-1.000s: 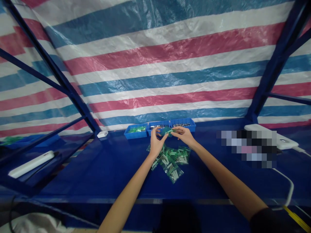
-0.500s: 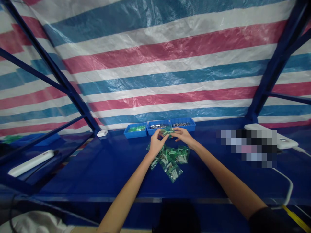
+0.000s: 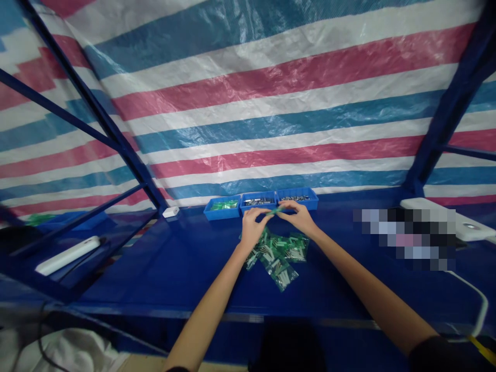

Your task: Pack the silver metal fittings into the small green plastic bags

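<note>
Both my hands pinch one small green plastic bag [image 3: 275,211], held up just in front of the blue bins. My left hand [image 3: 253,227] has its left end between thumb and fingers. At its right end my right hand [image 3: 300,218] grips it the same way. The bag is seen nearly edge-on, so its contents cannot be made out. Below my hands lies a pile of green-tinted clear bags [image 3: 281,268] holding pale plugs and metal screws. My left hand and wrist cover part of that pile.
Three blue bins stand along the back: one with green bags [image 3: 222,205], two with metal parts [image 3: 258,201] [image 3: 296,198]. A white adapter [image 3: 170,212] sits left of them. At right are a white device [image 3: 445,217] and a blurred patch. Blue frame posts rise on both sides.
The green bag has turned from showing its face to nearly edge-on, stretched between my fingertips. My view has shifted slightly, so the scene sits further right.
</note>
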`<state>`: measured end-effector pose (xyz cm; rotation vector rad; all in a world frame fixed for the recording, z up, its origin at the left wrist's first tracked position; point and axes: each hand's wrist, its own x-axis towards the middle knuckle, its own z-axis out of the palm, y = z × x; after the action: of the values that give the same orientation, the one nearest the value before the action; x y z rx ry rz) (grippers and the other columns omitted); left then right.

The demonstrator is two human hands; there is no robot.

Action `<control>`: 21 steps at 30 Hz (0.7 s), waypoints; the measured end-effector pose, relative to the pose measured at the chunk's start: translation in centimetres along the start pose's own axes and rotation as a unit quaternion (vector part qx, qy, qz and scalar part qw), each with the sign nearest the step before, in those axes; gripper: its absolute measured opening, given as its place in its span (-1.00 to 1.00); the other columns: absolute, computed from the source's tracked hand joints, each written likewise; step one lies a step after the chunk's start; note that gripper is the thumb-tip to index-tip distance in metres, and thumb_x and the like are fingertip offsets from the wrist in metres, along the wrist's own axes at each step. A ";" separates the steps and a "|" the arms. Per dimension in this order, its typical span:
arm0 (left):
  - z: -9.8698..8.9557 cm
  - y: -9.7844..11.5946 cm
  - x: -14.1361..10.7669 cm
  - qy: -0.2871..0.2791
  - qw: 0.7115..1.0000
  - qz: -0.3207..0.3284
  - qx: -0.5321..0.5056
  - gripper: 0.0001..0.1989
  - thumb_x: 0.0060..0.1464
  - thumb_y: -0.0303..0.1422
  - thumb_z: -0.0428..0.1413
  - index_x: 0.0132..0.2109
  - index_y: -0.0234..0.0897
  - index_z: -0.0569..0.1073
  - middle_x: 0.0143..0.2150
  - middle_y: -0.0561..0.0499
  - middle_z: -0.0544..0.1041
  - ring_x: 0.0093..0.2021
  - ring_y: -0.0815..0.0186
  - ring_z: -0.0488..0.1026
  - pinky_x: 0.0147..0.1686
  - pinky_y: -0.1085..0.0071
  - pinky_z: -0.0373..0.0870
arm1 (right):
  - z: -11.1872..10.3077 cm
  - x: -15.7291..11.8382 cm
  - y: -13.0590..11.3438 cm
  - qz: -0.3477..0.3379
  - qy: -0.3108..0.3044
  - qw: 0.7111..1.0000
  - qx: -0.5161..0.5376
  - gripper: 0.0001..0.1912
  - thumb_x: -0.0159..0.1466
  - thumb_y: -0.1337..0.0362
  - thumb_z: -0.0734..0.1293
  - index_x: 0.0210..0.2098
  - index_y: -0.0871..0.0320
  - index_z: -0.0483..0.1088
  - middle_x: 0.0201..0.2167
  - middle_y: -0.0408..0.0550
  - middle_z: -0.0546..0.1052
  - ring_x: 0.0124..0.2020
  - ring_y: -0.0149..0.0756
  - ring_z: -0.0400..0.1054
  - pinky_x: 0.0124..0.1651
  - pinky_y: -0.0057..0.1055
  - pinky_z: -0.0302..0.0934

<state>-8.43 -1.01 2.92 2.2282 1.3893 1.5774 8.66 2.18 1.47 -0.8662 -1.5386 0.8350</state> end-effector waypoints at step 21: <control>-10.9 -13.1 5.2 0.034 0.898 -0.274 0.343 -0.74 0.07 -0.25 0.00 -0.19 -0.24 0.50 -0.18 -0.17 0.54 -0.04 0.01 0.33 -0.07 0.16 0.13 | 0.0 0.5 3.4 0.034 -0.149 0.981 -0.119 -0.78 0.04 0.16 0.34 -0.38 0.12 0.53 -0.44 -0.10 0.57 -0.43 -0.30 0.42 -0.33 -0.41 0.28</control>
<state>-24.72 5.82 4.87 1.7467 2.6125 1.0662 8.91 4.22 -1.30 -1.0054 -1.9092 0.8713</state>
